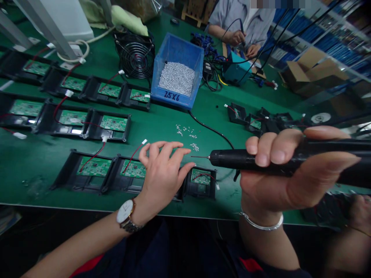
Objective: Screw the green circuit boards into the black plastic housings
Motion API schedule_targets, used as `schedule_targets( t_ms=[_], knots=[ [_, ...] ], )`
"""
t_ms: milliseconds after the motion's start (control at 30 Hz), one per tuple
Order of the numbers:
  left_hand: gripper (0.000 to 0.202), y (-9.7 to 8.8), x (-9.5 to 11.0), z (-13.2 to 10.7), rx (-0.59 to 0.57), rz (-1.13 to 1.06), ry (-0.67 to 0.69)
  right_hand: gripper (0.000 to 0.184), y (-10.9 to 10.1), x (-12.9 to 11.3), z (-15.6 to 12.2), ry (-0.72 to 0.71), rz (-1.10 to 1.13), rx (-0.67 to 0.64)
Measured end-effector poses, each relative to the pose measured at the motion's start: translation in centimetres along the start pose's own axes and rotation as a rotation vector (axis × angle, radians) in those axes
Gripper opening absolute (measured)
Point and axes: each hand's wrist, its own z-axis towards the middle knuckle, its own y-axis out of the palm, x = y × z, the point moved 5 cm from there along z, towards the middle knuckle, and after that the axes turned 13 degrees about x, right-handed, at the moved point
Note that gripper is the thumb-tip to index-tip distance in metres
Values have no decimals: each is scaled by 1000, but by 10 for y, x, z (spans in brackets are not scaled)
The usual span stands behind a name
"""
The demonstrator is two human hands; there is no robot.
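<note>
r hand (272, 170) closes around a black driver (232, 157), its thin bit aimed left; l hand (165, 166) hovers beside the tip, palm down, thumb and index apart, no screw visible between them, though one might be too small to tell. whether the bit touches a fingertip, can't tell.

below, the near row of cases runs along the table (158, 123) edge: the r-end case (199, 195) lies just under the tip, its board (199, 176) facing up, and another is mostly hidden by l hand. loose screws (194, 147) lie just beyond the fingers.

step in hand, by the look of it: screw pickup or loading for the boards; whether any screw is already in, can't tell. next move prob. calls for a fine pinch, a steady bit and good alignment.

materials: matte black plastic cases, boxy w/ raised walls; flat green pcbs, thin red leads, white plugs. bright metal screws also heap, grainy as gravel, in a scuffed blue plastic bin (174, 101) marked "25x6", beside a round-grilled fan (136, 56). table: smooth green, w/ a slight sheen.
</note>
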Motion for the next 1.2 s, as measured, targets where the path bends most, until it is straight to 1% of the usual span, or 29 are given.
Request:
schedule_targets(
  t_ms=[67,133,233,333,400,567,667,700,733,833,867,900,1033,1200],
  knots=[
    [10,-3,1,2,8,-26,-13,26,1,-4,-1,24,50,-5],
    [14,-6,2,3,18,-56,-24,25,0,-8,0,37,75,-14],
    [15,-10,1,5,26,-103,-54,20,-2,-13,3,54,23,-21],
    [13,-11,-1,6,3,-165,-86,18,-6,-18,5,55,30,-2],
    [12,-11,-1,6,-12,-194,-83,17,-7,-21,5,55,41,16],
    [12,-9,-2,5,-38,-222,-6,15,-10,-24,2,78,9,59],
    [14,-7,0,2,-50,-229,78,18,-11,-26,0,54,0,-3],
    [11,-6,1,1,-65,-232,94,19,-11,-25,-2,43,-7,-28],
    [12,-4,2,-1,-93,-238,100,20,-11,-25,-4,36,-13,-57],
    [55,5,6,-11,-212,-251,101,19,-9,-19,-14,34,-15,-138],
    [63,8,7,-14,-239,-238,105,18,-8,-17,-18,39,-21,-159],
    [66,11,8,-17,-252,-217,111,17,-8,-14,-22,45,-29,-176],
    [54,19,9,-24,-255,-136,113,19,-9,-3,-34,76,-61,-176],
    [42,21,12,-21,-255,-107,100,19,-10,1,-39,71,-75,-174]
  ],
)
